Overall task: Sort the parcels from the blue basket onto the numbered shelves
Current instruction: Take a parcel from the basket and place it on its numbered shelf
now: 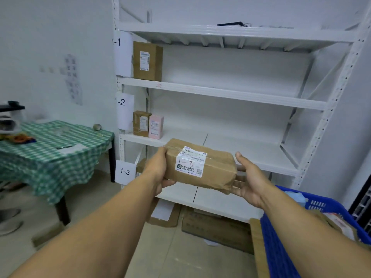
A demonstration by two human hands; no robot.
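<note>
1. Fingers [168, 183] of the left hand [159, 169]: curled under the near end of the parcel [208, 169], thumb on top, grasping it.
2. Fingers [240, 179] of the right hand [252, 177]: nearly straight, laid against the parcel's far end, thumb raised.
3. Parcel: brown, taped, held level in mid-air in front of the shelves [241, 97]; its white label [189, 164] has "1-3" handwritten on it.
4. Shelf tags: 1-1 [117, 42], 1-2 [120, 102], 1-3 [124, 171].
5. Shelf 1-1: one brown box [147, 61].
6. Shelf 1-2: small brown box [141, 123] touching a pink box [156, 127].
7. Blue basket [281, 247]: lower right.
8. Bench [50, 153]: left, with a green check cloth.
</note>
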